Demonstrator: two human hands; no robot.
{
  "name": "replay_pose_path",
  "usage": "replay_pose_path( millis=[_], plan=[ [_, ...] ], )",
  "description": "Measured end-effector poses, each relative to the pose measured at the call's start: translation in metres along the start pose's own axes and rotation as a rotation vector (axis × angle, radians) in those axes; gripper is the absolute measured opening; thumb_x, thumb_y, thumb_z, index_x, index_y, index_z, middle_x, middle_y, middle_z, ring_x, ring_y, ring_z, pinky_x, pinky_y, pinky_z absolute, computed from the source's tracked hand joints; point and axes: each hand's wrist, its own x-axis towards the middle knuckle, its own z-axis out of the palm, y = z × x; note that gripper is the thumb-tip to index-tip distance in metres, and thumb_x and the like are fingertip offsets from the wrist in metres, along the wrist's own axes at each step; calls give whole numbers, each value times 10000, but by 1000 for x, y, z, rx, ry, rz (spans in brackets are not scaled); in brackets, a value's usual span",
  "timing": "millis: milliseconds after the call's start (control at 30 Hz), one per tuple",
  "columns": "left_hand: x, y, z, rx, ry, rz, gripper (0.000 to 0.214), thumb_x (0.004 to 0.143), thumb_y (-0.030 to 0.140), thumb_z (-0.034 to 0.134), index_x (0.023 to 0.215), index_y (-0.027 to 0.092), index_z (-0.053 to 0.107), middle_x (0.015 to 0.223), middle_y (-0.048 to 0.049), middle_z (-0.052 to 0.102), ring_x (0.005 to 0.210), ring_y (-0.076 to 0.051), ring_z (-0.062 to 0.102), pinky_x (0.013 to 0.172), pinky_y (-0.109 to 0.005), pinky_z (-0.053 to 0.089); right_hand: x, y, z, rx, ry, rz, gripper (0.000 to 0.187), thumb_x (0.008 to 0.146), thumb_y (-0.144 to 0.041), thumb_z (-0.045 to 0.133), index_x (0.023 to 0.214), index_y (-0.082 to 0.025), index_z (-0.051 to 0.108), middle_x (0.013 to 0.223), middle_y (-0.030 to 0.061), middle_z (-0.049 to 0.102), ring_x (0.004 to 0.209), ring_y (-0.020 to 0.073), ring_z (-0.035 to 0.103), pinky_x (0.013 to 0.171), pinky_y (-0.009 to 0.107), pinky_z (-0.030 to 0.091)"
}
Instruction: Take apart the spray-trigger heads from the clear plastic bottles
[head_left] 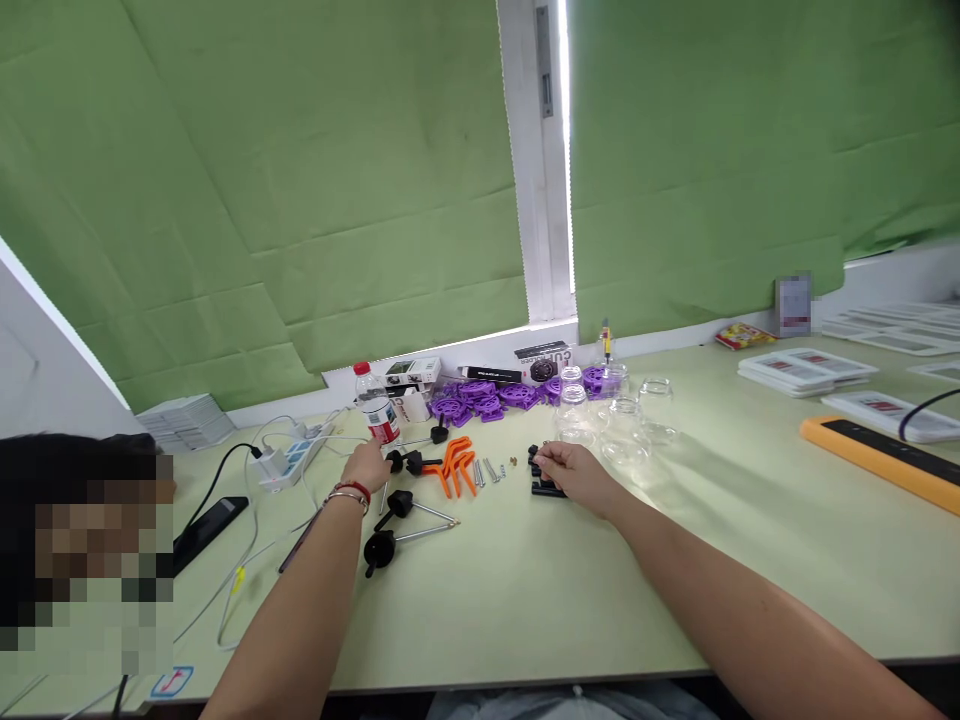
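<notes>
My left hand (367, 466) is at the left group of parts, fingers curled down beside a black knob (394, 461). What it holds, if anything, is hidden. My right hand (568, 470) pinches thumb and finger together over several small black parts (534, 460) and a short black bar (547, 490); the pinched thing is too small to name. Between the hands lie orange hook-shaped pieces (457, 462), metal screws (491, 470) and a tiny brass-coloured piece (514, 461). Nearer me rest two black knobs with metal rods (380, 548).
Behind are purple plastic parts (480, 398), a red-capped bottle (379, 405) and small boxes (412, 372). Clear jars (626, 420) stand right of centre. A power strip (296, 462) with cables lies left, near another person. White frames (806, 370) and an orange-black bar (885, 465) lie right.
</notes>
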Motion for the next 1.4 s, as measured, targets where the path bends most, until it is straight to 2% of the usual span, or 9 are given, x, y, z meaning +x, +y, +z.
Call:
replay_pose_path(
  millis=[100,333,667,767,867,967,1033,1167,1400],
  plan=[
    [10,-3,7,126,-58,56,403,601,182,676,998,171,608,1057,-165,664,1035,-316,597,805,-331,426,1,3,-1,-13,13,4,264,802,-444,524,775,-191,595,660,-6,597,524,98,422,527,246,348],
    [17,-7,19,319,-107,109,291,641,161,647,930,162,607,1013,-175,673,980,-322,619,783,-354,443,3,8,0,-33,2,5,235,797,-409,521,779,-187,593,656,-9,593,561,107,445,547,240,344],
    [5,-1,-15,277,85,119,325,755,254,557,1067,169,528,977,-172,663,926,-310,622,725,-355,445,7,15,10,-197,69,-12,175,783,-320,518,793,-183,627,706,9,607,633,138,517,591,252,395],
    [0,3,-28,47,249,129,405,721,266,613,1105,175,519,951,-144,651,888,-291,619,730,-363,457,7,11,14,-290,45,-33,152,785,-272,519,819,-190,642,758,17,639,672,144,547,622,252,415],
    [-9,11,-39,-480,354,100,569,660,211,674,1195,220,479,929,-72,616,765,-207,617,702,-343,490,6,2,18,-422,52,-31,158,782,-204,521,853,-187,661,807,30,655,727,151,568,653,251,417],
    [-27,25,-46,-1105,291,78,568,637,133,676,1162,254,494,887,-6,581,682,-130,607,693,-329,525,10,-6,22,-575,62,-26,206,783,-145,513,894,-177,684,912,55,661,814,164,581,704,256,409],
    [-41,36,-46,-1348,243,60,481,628,56,664,1055,237,536,876,6,589,694,-114,619,734,-332,537,16,-10,25,-674,46,-21,232,792,-135,514,931,-182,695,984,67,653,878,178,581,730,261,401],
    [-63,57,-34,-1582,99,-121,285,696,-43,550,879,175,532,801,-29,622,724,-162,658,723,-368,571,35,-10,31,-917,-44,-56,249,817,-142,512,954,-218,705,1022,72,646,960,200,568,739,265,377],
    [-71,76,-10,-1605,-85,-406,110,830,43,503,766,127,535,662,-65,626,650,-177,664,580,-300,578,58,-11,41,-1097,-142,-117,183,801,-132,541,843,-193,709,916,81,682,914,207,574,760,286,332]
  ],
)
